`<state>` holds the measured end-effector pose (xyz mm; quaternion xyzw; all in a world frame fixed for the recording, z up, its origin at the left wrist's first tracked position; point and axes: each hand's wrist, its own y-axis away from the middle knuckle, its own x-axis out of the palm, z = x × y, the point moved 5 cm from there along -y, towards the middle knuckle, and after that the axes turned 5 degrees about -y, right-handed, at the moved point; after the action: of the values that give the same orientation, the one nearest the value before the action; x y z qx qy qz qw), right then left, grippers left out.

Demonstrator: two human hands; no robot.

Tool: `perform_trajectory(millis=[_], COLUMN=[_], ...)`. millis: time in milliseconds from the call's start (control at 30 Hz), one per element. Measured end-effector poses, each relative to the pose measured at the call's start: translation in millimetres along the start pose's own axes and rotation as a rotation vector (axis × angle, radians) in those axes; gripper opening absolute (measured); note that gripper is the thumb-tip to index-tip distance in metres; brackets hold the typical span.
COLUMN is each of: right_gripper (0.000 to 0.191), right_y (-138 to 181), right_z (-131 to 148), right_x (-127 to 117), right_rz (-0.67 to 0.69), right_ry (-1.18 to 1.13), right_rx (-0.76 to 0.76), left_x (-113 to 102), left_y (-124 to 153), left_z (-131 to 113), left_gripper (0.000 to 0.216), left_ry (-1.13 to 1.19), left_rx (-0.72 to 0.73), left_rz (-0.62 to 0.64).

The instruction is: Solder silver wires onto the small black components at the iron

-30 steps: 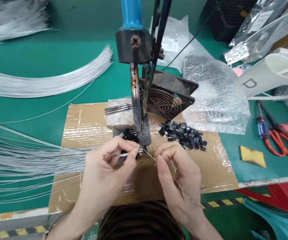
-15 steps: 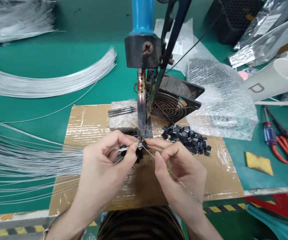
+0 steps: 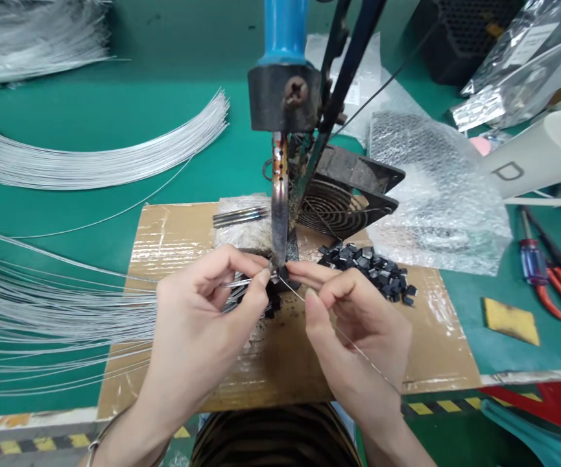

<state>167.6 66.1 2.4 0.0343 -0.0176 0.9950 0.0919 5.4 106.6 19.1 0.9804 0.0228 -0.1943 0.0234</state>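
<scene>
Under the tip of a blue-handled soldering iron (image 3: pixel 280 214), mounted pointing down, both of my hands meet. My left hand (image 3: pixel 209 318) pinches a thin grey cable (image 3: pixel 236 283) between thumb and fingers, its end close to the tip. Between the thumb and fingers of my right hand (image 3: pixel 365 331) runs a strand of solder wire (image 3: pixel 358 349), which slants up to the same spot. My right fingertips are beside a small dark piece at the tip; whether they touch it is hard to tell. Several black connector pieces (image 3: pixel 380 269) lie in a heap behind my right hand.
Loose grey cables (image 3: pixel 66 318) spread across the left, with a curved bundle (image 3: pixel 90 168) behind. A fan (image 3: pixel 343 194) leans behind the iron. Cardboard (image 3: pixel 436 344) covers the work spot. At right are a yellow sponge (image 3: pixel 511 321), red-handled scissors (image 3: pixel 560 295) and bubble wrap (image 3: pixel 440 194).
The view has shifted slightly, so the iron and the things at right appear a little further right. Both hands keep their grips near the iron's tip, with the fingertips slightly higher.
</scene>
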Motion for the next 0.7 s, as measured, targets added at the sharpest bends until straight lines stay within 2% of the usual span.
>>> perform_trajectory(millis=[700], right_gripper=[0.025], right_y=[1.4], right_z=[0.7], right_x=[-0.4], right_rz=[-0.014], right_ry=[-0.016], right_rx=[0.000], left_x=[-1.2], left_y=[-0.6], left_z=[-0.5], left_gripper=[0.015], left_ry=[0.013], left_rx=[0.010], left_rz=[-0.004])
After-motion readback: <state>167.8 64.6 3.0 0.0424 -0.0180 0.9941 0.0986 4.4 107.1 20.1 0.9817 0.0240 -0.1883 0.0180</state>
